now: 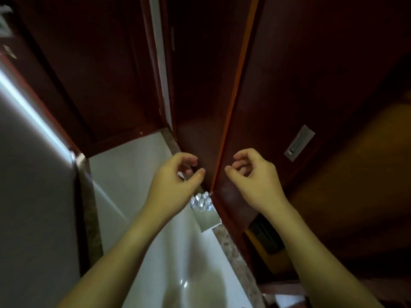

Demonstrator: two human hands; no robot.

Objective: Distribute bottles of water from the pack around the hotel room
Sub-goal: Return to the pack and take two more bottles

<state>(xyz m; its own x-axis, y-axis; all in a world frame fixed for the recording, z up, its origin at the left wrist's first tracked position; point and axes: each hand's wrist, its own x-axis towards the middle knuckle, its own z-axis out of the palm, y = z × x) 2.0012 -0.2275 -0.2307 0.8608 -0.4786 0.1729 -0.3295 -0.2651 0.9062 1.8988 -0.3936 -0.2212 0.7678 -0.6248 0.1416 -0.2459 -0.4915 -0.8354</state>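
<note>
Both forearms up from the bottom edge, bare, reaching out over a pale shiny floor (138, 174). Left hand (175, 176) loosely curled, thumb and fingers apart, holding nothing. Right hand (251, 172) same deal, fingers hooked, nothing in it. Down between the wrists, the pack of water bottles (202, 202), white caps up, standing on the floor right against the foot of a dark wooden door (278, 85), left wrist hiding part of it. Silver recessed handle (299, 143) on that door, off to the right of the right hand. More dark wood panels (100, 74) behind, grey wall (33, 196) on the left.
</note>
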